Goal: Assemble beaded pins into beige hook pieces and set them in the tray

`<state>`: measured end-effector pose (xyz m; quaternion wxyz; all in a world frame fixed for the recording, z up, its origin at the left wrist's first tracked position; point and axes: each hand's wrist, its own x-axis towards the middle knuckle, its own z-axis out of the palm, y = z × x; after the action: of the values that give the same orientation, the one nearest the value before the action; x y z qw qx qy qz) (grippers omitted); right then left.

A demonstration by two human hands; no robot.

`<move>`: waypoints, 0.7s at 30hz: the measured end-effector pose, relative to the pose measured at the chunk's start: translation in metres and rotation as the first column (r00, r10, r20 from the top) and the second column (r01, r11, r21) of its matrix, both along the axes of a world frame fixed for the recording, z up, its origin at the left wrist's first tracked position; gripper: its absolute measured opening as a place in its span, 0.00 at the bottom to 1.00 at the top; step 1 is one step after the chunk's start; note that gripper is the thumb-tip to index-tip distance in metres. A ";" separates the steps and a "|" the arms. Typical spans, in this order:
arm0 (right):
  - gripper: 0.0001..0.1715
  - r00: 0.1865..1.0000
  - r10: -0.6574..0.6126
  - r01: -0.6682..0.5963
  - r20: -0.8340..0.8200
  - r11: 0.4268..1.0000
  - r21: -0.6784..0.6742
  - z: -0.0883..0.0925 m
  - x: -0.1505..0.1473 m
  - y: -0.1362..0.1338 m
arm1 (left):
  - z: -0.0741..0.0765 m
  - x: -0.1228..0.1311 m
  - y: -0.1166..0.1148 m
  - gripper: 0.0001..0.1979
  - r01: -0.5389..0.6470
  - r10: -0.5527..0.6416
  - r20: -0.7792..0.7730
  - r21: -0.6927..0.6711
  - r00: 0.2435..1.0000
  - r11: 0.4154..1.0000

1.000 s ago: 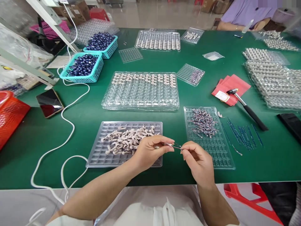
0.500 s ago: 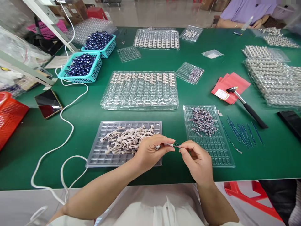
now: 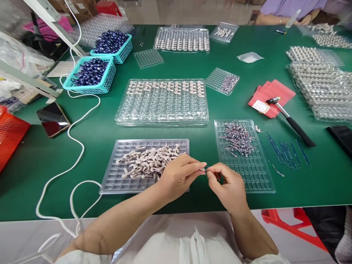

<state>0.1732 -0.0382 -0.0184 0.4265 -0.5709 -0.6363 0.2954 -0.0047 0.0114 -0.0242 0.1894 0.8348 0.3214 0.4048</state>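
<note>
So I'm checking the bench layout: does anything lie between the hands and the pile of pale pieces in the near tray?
Nothing visible does. The left hand already hovers over the near tray's right end, right beside the pale pieces. The right hand meets it fingertip to fingertip, pinching a small thin part between them.

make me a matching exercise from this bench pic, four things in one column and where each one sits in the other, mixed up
Things:
1. pile of pale pink pieces
2. hammer
3. phone
4. dark blue beads

Places:
A. in a teal basket, far left
B. flat on the green mat beside the white cable
C. on a clear tray just beyond the left hand
D. head resting on red sheets, to the right

Pairs: 1-C, 2-D, 3-B, 4-A
</note>
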 end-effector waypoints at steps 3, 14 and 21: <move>0.07 1.000 0.007 -0.007 0.014 1.000 -0.008 0.001 0.001 0.001 | 0.000 -0.001 0.001 0.12 0.002 -0.001 -0.025 0.029 1.000 1.000; 0.08 0.998 0.013 -0.013 0.062 1.000 -0.016 0.001 0.002 0.003 | -0.004 0.000 0.002 0.11 0.016 -0.011 -0.073 0.064 0.997 0.998; 0.08 0.996 0.015 -0.011 0.088 0.999 -0.048 0.000 0.003 0.003 | -0.005 -0.001 0.002 0.10 0.004 0.001 -0.092 0.053 0.996 0.999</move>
<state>0.1766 -0.0355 -0.0182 0.3824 -0.5891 -0.6511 0.2879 -0.0055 0.0136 -0.0290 0.1523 0.8575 0.3183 0.3745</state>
